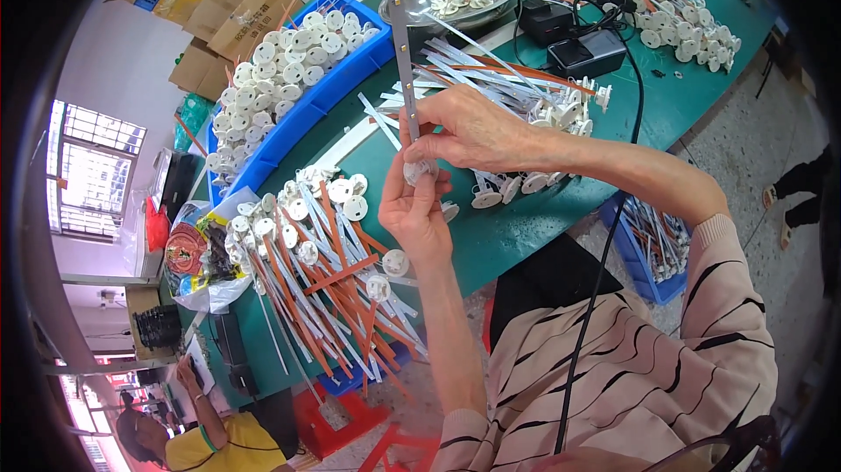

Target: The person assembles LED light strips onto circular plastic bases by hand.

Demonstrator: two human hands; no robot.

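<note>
Over the green table [491,244], my left hand [419,225] pinches a white round plastic disc [420,172] between thumb and fingers. My right hand [477,126] grips the lower end of a narrow LED strip [399,30], which stands up away from me with small yellowish LEDs along it. The strip's end meets the disc, though my fingers hide the joint. Left of my left hand lies a heap of white discs with white and orange strips [337,275]. Beyond my right hand is another pile of strips with discs [499,78].
A long blue bin [328,100] full of white discs stands at the back left. Behind are a metal bowl [491,12], black power adapters [587,53] and more discs [688,25]. A black cable [604,253] crosses before me. A person in yellow [223,446] sits lower left.
</note>
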